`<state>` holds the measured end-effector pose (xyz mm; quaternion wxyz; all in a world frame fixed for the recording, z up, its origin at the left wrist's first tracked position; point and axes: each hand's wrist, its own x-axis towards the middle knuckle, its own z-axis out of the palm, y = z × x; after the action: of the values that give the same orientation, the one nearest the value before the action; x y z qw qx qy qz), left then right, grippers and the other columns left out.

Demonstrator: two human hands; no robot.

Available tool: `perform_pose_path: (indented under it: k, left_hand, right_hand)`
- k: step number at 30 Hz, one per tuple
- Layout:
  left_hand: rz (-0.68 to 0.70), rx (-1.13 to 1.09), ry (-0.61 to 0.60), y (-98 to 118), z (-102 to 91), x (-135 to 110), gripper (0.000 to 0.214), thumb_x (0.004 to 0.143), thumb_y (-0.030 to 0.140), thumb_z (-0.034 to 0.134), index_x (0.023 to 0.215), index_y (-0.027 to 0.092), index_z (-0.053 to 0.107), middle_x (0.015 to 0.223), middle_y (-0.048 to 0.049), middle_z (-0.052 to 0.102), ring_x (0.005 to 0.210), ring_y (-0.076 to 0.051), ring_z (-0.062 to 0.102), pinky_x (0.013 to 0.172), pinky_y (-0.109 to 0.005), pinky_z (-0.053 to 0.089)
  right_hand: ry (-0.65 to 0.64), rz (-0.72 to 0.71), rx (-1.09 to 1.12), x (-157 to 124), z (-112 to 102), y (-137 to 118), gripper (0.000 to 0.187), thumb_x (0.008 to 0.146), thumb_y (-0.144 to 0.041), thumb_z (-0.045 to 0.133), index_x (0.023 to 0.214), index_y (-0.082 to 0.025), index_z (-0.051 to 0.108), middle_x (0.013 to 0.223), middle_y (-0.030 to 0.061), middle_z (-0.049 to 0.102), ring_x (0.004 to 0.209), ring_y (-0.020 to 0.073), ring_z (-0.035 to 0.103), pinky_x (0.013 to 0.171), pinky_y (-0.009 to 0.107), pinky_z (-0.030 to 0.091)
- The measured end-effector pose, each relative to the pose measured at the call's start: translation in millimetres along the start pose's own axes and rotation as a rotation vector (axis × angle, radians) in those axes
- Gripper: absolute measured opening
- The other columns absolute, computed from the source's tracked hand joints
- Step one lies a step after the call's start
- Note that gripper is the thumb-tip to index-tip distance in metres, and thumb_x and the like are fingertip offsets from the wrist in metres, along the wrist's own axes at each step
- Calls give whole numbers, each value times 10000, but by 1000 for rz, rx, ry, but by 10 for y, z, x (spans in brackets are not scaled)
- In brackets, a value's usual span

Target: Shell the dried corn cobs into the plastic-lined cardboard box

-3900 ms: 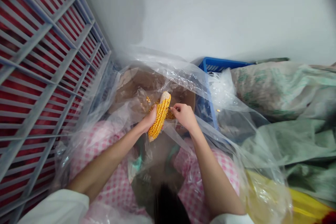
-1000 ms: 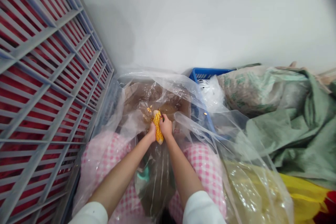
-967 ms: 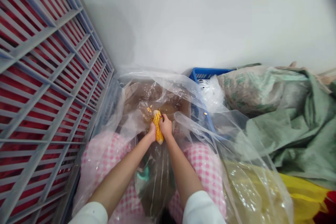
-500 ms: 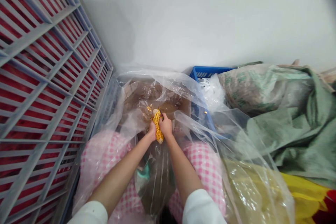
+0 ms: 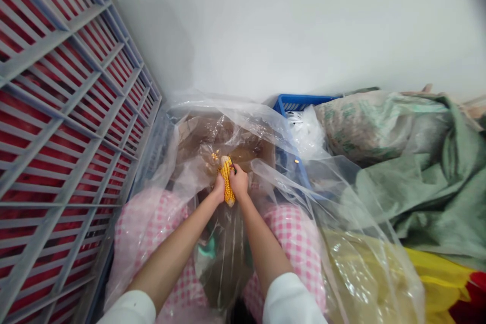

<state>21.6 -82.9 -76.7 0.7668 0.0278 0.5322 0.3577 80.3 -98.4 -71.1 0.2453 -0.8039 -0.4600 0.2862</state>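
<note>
A yellow ear of corn (image 5: 228,188) is held in front of me between both hands, its far end pale and bare of kernels. My left hand (image 5: 218,189) is closed around its left side. On the other side, my right hand (image 5: 239,182) grips a thin dark tool (image 5: 233,164) whose tip lies against the upper part of the ear; the exact kind of tool is too small to make out. Loose kernels (image 5: 215,155) lie just beyond the ear on clear plastic sheeting (image 5: 261,119), which lines a brown box-like space and drapes over my knees.
At left rises a grey slatted crate (image 5: 72,111) with red showing through. A blue basket (image 5: 283,106) holding white plastic bags (image 5: 308,129) stands on the right, one kernel on its rim. Green sacking (image 5: 425,187) and yellow material (image 5: 436,278) lie further right. A white wall (image 5: 288,25) stands ahead.
The dark tool's tip has shifted slightly along the upper end of the ear. Both hands keep their hold on nearly the same spot.
</note>
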Motion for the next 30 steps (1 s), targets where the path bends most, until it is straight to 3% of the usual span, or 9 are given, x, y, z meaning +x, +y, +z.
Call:
perform_pose_path:
  k: [10,19,30]
  left_hand:
    - [14,28,-16,-57,-74,114,369,849,316,319,994,125,600,850,-76,678,860,-191,629,759,-271,486]
    - [14,38,-34,-82,-105,145,309,831,303,350,837,136,610,702,-57,663,766,-187,643,680,-266,502]
    - [-4,-14,-11,-106,-130,184,312,824,294,350,842,127,612,766,-97,668,820,-211,637,713,-300,504]
  right_hand:
    - [20,-16,-25,-7,-8,-1,302,826,-247,344,986,-204,596,772,46,655,664,145,563,616,220,361]
    - [23,-29,-57,-9,28,30,275,815,-226,370,972,-196,593,784,52,649,665,145,553,607,217,343]
    - [28,-36,-80,-11,65,58,261,819,-228,369,939,-193,597,789,49,653,653,138,548,592,216,327]
